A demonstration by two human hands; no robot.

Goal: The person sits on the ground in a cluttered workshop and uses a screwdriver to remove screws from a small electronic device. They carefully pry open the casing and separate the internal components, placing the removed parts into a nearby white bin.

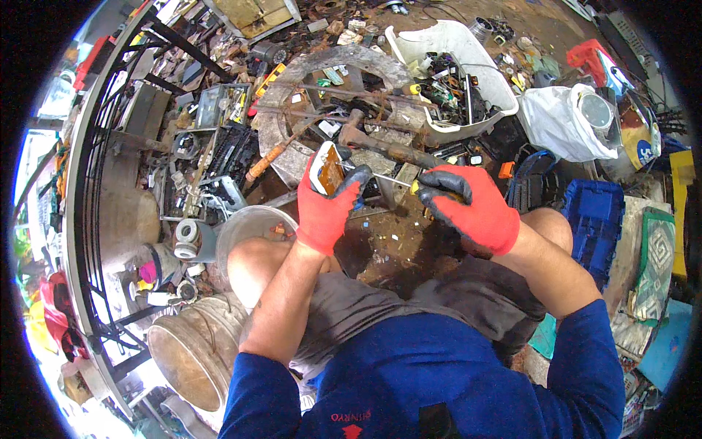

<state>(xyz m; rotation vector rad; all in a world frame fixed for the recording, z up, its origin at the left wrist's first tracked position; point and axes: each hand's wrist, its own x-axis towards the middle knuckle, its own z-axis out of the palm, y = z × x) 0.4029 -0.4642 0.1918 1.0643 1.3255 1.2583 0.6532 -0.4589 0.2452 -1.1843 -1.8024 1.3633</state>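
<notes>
- Head view: the left hand, in a red glove with dark fingertips, is closing around a small flat device with a white edge and an amber face, gripping it upright just above the person's left knee.
- The right hand, gloved the same way, is curling shut around a yellow-handled screwdriver; its thin shaft is pointing left and reaching toward the device's right edge.
- The tip is aiming at the fingers of the left hand, which are wrapping that same edge; if it is skidding off the casing, it is likely going into the glove.
- The device is being gripped in the air, with nothing bracing it, so a hard pry could be twisting it out of the hand and dropping it into the scrap below.
- Just beyond the device, a rusty hammer is lying across a round concrete slab, close enough for knuckles to be striking it if the tool is jerking free.
- Right of the device and farther off, a white tub is holding loose parts; anything small springing off the device would be getting lost among such litter.
- Whether the casing is already coming open, I cannot tell.
</notes>
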